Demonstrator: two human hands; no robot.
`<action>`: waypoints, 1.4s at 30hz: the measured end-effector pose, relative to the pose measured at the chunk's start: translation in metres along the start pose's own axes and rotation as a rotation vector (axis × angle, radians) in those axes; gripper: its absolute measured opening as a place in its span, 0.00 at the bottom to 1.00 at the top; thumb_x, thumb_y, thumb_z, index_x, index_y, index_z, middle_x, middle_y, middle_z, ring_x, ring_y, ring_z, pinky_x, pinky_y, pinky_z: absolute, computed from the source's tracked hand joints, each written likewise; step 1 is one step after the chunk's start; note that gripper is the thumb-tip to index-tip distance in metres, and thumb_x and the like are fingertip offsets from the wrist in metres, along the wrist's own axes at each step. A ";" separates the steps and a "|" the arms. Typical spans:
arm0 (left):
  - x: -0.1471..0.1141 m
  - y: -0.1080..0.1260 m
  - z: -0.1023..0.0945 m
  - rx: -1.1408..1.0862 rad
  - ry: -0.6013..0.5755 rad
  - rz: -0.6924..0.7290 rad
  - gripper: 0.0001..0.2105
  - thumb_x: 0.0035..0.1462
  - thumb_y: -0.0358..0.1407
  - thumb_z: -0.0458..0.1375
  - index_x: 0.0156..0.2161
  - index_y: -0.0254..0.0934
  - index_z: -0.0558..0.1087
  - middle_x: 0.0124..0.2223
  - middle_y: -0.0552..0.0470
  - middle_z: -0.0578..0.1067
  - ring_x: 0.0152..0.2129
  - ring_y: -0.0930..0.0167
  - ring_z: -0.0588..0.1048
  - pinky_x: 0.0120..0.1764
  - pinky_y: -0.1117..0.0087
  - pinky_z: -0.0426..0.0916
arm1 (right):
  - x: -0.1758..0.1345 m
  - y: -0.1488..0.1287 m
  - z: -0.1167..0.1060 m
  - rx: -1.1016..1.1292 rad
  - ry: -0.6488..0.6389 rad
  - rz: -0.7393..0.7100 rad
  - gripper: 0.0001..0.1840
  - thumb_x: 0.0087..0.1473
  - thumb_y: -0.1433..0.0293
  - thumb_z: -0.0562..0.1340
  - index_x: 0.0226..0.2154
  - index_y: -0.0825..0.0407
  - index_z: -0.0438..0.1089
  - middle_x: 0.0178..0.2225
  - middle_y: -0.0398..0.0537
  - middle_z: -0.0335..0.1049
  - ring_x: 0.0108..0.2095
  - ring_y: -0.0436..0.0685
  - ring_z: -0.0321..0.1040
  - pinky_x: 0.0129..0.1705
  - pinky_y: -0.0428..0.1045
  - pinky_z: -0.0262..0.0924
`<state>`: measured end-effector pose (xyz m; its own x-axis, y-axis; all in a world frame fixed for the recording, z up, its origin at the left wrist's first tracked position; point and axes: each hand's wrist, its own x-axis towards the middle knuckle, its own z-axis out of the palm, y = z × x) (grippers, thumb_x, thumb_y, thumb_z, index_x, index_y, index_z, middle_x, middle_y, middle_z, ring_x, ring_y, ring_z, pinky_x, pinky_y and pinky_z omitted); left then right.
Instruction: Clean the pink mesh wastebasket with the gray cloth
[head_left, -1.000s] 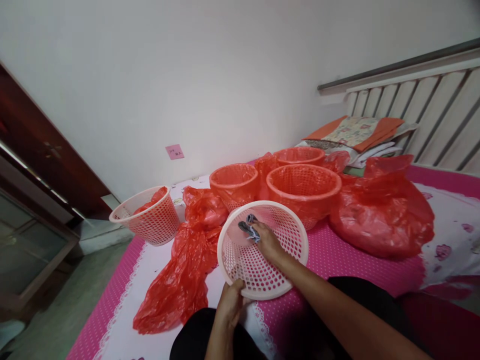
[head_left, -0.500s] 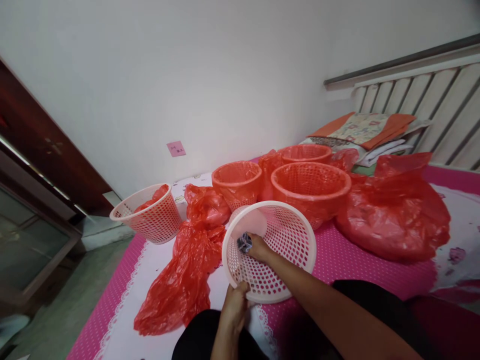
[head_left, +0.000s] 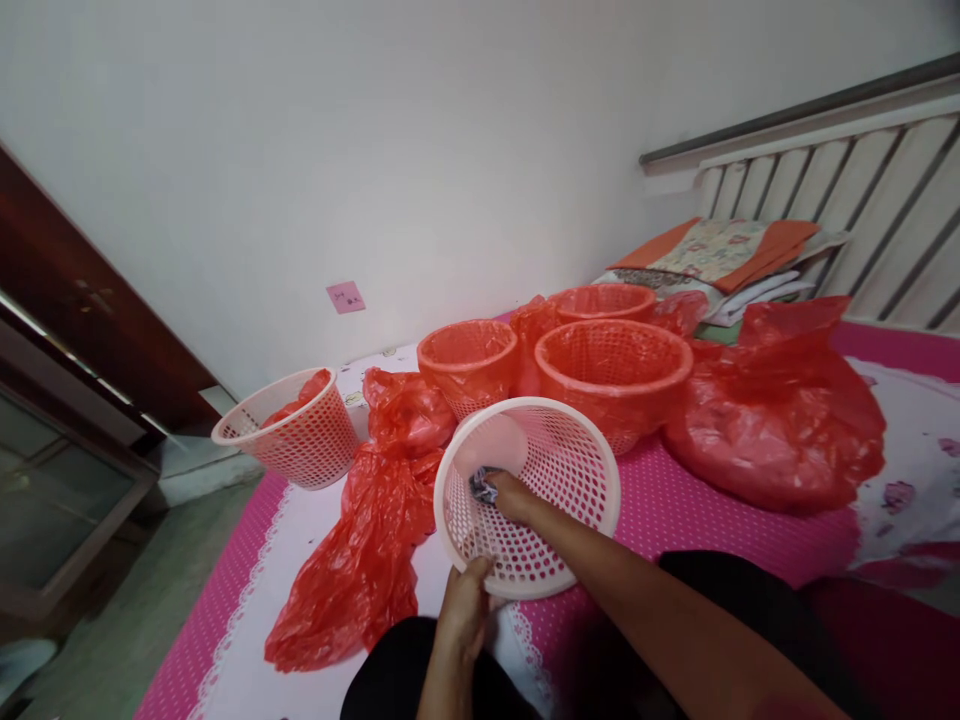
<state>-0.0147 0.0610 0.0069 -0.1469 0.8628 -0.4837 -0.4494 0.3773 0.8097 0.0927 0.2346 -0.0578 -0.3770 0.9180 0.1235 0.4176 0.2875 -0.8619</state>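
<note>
The room had a plain white wall (head_left: 420,150) with a small pink note (head_left: 345,297) stuck on it, and a bed with a pink dotted sheet (head_left: 675,510) filled the lower part of the view. At the far right a slatted headboard (head_left: 847,210) was cut off by the frame edge, with folded bedding (head_left: 712,255) stacked in front of it. At the left, a dark wooden cabinet (head_left: 67,330) was seen only in part.

The pale pink basket (head_left: 559,450) lay tilted on the sheet near the person's knees, its opening turned toward the camera. The left hand (head_left: 463,610) was closed on the lower rim of this basket, fingers curled over the edge. The right hand (head_left: 517,497) reached inside the basket and was clenched on a small dark cloth (head_left: 484,486), pressing it near the solid bottom. The cloth was mostly covered by the fingers, so its shape and pattern were hard to make out.

Behind stood three red baskets (head_left: 613,365), close together; the farthest one was partly hidden by the others. A second pale basket (head_left: 289,430) stood apart at the left edge of the bed with something red inside, not clearly visible. A crumpled red plastic bag (head_left: 360,560) lay just beside the held basket, and a large red bag (head_left: 772,420) lay at the right. The person's dark trousers (head_left: 390,680) were cut off at the bottom.
</note>
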 end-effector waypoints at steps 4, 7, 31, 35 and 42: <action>0.003 0.000 -0.003 -0.010 -0.019 -0.007 0.10 0.61 0.32 0.63 0.46 0.29 0.78 0.36 0.39 0.87 0.41 0.57 0.86 0.45 0.55 0.82 | -0.005 -0.004 -0.005 0.049 -0.084 -0.048 0.07 0.56 0.75 0.65 0.34 0.53 0.81 0.37 0.45 0.83 0.39 0.59 0.76 0.46 0.52 0.70; 0.005 -0.001 -0.006 -0.016 -0.036 -0.012 0.11 0.62 0.36 0.65 0.46 0.29 0.78 0.38 0.37 0.87 0.42 0.56 0.86 0.45 0.55 0.82 | -0.010 -0.005 -0.007 0.082 -0.104 -0.090 0.05 0.61 0.71 0.67 0.36 0.54 0.80 0.39 0.46 0.82 0.40 0.59 0.76 0.47 0.55 0.71; 0.002 0.011 -0.002 0.004 -0.184 -0.106 0.32 0.68 0.58 0.52 0.58 0.30 0.74 0.41 0.35 0.86 0.37 0.58 0.86 0.40 0.57 0.82 | -0.102 -0.055 0.005 0.368 0.042 -0.185 0.36 0.49 0.83 0.59 0.57 0.45 0.79 0.63 0.50 0.75 0.66 0.62 0.69 0.70 0.63 0.58; 0.006 0.007 -0.006 -0.018 -0.199 -0.096 0.32 0.66 0.60 0.54 0.58 0.32 0.74 0.40 0.38 0.86 0.35 0.60 0.86 0.39 0.59 0.82 | -0.117 -0.068 0.004 0.445 0.047 -0.192 0.35 0.48 0.82 0.64 0.58 0.45 0.78 0.64 0.53 0.74 0.64 0.65 0.70 0.69 0.66 0.60; -0.002 0.012 0.002 -0.004 -0.139 -0.104 0.32 0.69 0.59 0.50 0.55 0.31 0.77 0.37 0.39 0.86 0.35 0.61 0.86 0.37 0.63 0.82 | -0.142 -0.063 -0.007 0.195 -0.027 -0.352 0.44 0.43 0.84 0.58 0.62 0.43 0.75 0.70 0.51 0.66 0.69 0.64 0.63 0.71 0.65 0.56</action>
<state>-0.0183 0.0644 0.0181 0.0238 0.8573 -0.5142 -0.4595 0.4662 0.7560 0.1258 0.0884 -0.0178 -0.4914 0.7643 0.4175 0.0953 0.5237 -0.8465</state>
